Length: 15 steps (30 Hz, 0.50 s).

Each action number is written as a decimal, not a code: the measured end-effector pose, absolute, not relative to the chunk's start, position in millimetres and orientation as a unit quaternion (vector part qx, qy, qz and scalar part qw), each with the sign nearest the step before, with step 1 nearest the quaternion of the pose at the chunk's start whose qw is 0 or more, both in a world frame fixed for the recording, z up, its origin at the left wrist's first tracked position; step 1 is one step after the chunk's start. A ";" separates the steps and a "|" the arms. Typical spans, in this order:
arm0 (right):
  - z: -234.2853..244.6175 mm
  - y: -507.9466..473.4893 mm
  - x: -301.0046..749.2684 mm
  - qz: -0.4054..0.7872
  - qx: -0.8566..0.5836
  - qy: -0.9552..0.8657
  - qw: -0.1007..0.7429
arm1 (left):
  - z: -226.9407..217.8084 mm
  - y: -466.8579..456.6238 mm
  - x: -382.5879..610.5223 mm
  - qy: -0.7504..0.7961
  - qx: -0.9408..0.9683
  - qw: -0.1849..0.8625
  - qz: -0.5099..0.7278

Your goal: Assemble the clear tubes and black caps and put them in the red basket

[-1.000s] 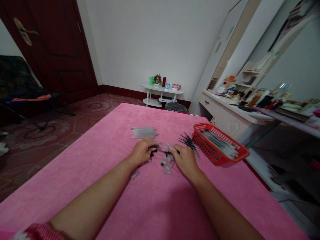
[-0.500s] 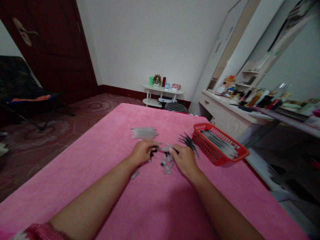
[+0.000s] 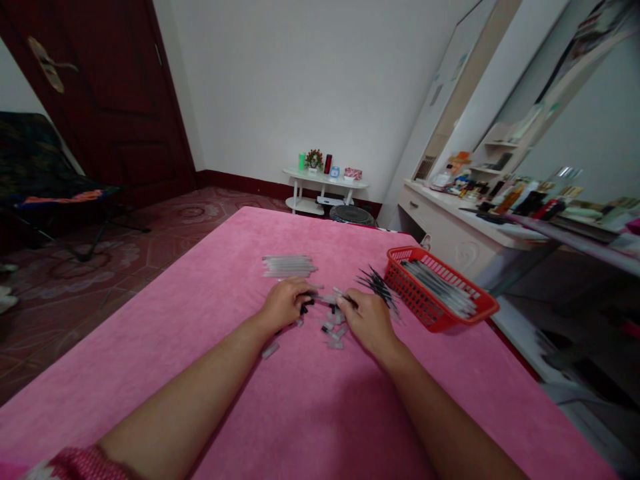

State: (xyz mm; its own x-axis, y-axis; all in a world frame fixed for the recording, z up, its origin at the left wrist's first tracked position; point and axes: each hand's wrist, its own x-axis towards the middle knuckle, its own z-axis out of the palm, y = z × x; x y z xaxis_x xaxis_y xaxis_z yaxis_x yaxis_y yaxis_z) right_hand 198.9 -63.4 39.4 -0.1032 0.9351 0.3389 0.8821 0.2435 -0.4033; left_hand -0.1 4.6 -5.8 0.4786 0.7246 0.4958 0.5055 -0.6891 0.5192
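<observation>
Both bare forearms [image 3: 200, 390] reach forward, angling inward. The left hand [image 3: 284, 304] curls, its fingers [image 3: 301, 287] bent toward the right hand [image 3: 372, 320], whose thumb [image 3: 346, 308] and fingers pinch; the hands stay apart.

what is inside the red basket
Inside the red basket lies a bundle of slender greyish pen-like pieces, roughly side by side along its length. Only the upper ones show clearly; whatever lies beneath them, and the basket's floor, is covered.

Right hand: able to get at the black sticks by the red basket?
Likely yes: the black sticks lie just beyond the right hand with nothing visible between, though it seems to be pinching a slender piece.
</observation>
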 end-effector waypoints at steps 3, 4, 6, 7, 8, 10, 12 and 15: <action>39.2 -63.5 198.5 0.057 -0.607 -0.743 0.275 | -5.3 4.4 0.0 0.365 0.846 0.155 0.356; 39.4 -63.5 198.3 0.060 -0.605 -0.744 0.277 | -5.4 4.5 0.0 0.366 0.846 0.155 0.355; 39.9 -63.6 197.9 0.064 -0.602 -0.745 0.280 | -5.8 5.0 -0.1 0.368 0.846 0.156 0.353; 40.1 -63.5 197.7 0.066 -0.601 -0.745 0.282 | -6.0 5.2 -0.1 0.368 0.846 0.157 0.351; 40.2 -63.5 197.6 0.068 -0.600 -0.746 0.282 | -6.2 5.4 -0.1 0.369 0.846 0.158 0.351; 40.0 -63.2 197.5 0.068 -0.599 -0.747 0.281 | -6.1 5.6 -0.2 0.369 0.845 0.160 0.352; 39.4 -62.7 197.8 0.065 -0.599 -0.748 0.279 | -5.8 5.4 -0.2 0.368 0.845 0.160 0.355; 38.3 -61.8 198.3 0.064 -0.599 -0.749 0.274 | -5.4 4.8 -0.4 0.367 0.845 0.161 0.355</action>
